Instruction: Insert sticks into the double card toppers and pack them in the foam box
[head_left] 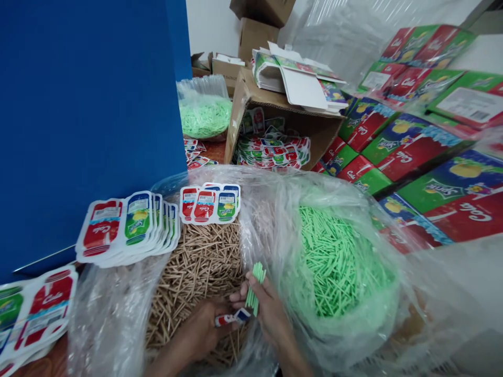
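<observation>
The room has a white wall [212, 26] at the back, and a big blue panel [90, 104] covers the left side. On the right, many printed boxes [396, 152] with Cola and Sprite pictures are piled under clear plastic.

In front of the person there are two open plastic bags. The left bag [110, 319] contains a large quantity of brown sticks [200, 256], lying in all directions. The right bag [291, 262] contains loose green sticks [334, 262]. At the far edge of the brown sticks lie a few small printed cards [204, 204], and to the left of them is a spread stack of larger cards [129, 225].

Behind the bags, a cardboard box [239, 94] lies with its opening towards the person; inside is a heap of printed cut-outs [271, 152], and on its top rest white-backed sheets [302, 84]. Next to it stands another clear bag [202, 86], also with green sticks inside.

The right hand [269, 306] is closed around a bundle of green sticks [255, 288], above the near side of the left bag. The left hand [206, 322], just beside it, pinches a small printed piece [225, 319], red and blue. I cannot tell if the two hands touch.
</observation>
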`<state>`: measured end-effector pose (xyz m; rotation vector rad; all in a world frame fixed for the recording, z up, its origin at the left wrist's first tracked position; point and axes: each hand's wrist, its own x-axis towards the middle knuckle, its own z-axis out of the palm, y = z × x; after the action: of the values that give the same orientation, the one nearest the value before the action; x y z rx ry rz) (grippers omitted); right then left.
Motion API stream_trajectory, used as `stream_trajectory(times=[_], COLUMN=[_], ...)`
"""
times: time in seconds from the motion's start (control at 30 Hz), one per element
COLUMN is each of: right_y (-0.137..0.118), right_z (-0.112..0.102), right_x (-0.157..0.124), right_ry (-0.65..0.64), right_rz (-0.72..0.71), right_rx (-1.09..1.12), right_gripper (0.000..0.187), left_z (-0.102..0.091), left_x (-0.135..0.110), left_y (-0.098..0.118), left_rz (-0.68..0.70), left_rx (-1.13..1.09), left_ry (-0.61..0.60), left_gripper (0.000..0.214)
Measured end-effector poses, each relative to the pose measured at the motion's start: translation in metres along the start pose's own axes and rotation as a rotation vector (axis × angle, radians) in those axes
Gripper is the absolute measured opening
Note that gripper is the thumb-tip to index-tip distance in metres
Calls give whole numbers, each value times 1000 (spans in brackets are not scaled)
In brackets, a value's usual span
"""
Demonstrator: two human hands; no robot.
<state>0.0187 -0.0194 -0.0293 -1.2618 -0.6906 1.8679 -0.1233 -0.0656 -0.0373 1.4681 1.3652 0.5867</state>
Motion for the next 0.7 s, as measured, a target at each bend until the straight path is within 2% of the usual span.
stream_trajectory(times=[0.1,0.17,0.27,0.4,0.53,0.7], right_y=[-2,-4,-7,-9,-4,1], right_z=[-6,-12,-20,-26,-25,-16], right_x=[0,-2,-7,-14,-9,4], right_ry=[19,21,14,-41,-96,-140], right_rz=[-49,-112,-194,-201,-175,-57], right_rx=[-12,-42,-140,-299,-332,-257], right_gripper=[40,38,35,31,31,42], left_z=[2,5,12,23,33,35], left_x=[2,4,8,13,15,14], left_y=[-2,-6,-16,-26,-30,-26], left_rz=[-128,-166,-88,-17,70,248], left_rx=[32,94,240,327,341,282], left_ry=[39,80,142,186,201,167], left_gripper=[11,12,18,15,9,17])
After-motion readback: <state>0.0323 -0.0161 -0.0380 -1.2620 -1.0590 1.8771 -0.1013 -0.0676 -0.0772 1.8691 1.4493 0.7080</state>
